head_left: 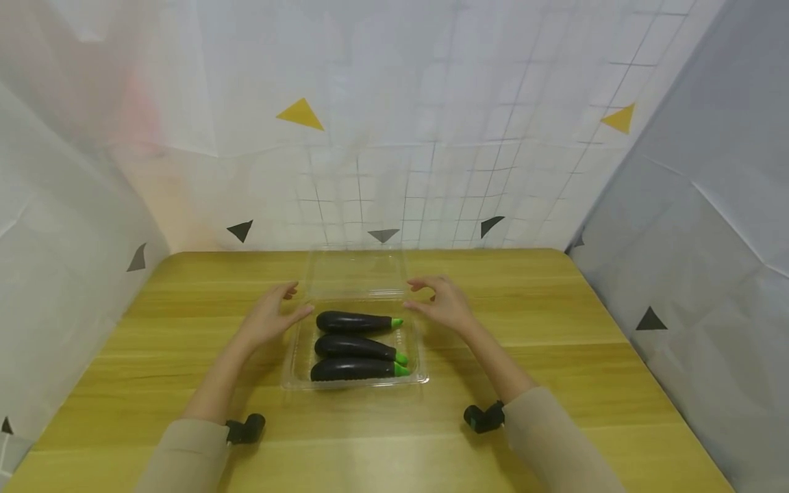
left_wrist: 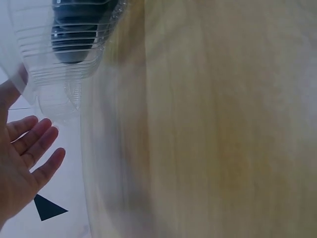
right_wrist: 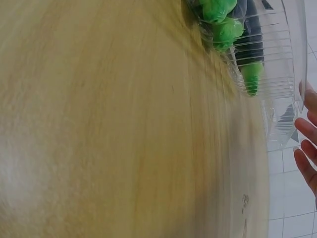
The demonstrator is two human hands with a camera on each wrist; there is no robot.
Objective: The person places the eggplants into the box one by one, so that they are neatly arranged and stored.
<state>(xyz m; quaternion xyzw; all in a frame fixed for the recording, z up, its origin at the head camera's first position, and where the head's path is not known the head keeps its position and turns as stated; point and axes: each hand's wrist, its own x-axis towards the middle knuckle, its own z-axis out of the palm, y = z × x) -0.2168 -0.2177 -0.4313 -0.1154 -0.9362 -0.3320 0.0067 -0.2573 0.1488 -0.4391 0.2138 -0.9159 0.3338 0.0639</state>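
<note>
On the table stands a clear plastic clamshell box (head_left: pixel 296 363) with its lid (head_left: pixel 357 270) folded back toward the wall. Three dark eggplants with green stem ends lie in it: a far one (head_left: pixel 351 322), a middle one (head_left: pixel 351 346) and a near one (head_left: pixel 351 370). My left hand (head_left: pixel 271 315) is at the box's left side near the hinge, fingers spread and relaxed, holding nothing. Opposite it, my right hand (head_left: pixel 445 305) is beside the right rim, with thumb and fingers apart. In the right wrist view, green stem ends (right_wrist: pixel 251 77) show through the ribbed wall.
The wooden table (head_left: pixel 524 315) meets a white back wall (head_left: pixel 382 178) with a printed grid and triangles. Grey-white sheets stand at the left (head_left: pixel 55 226) and right (head_left: pixel 696 226). A small black device sits at the left wrist (head_left: pixel 246 428) and at the right wrist (head_left: pixel 483 418).
</note>
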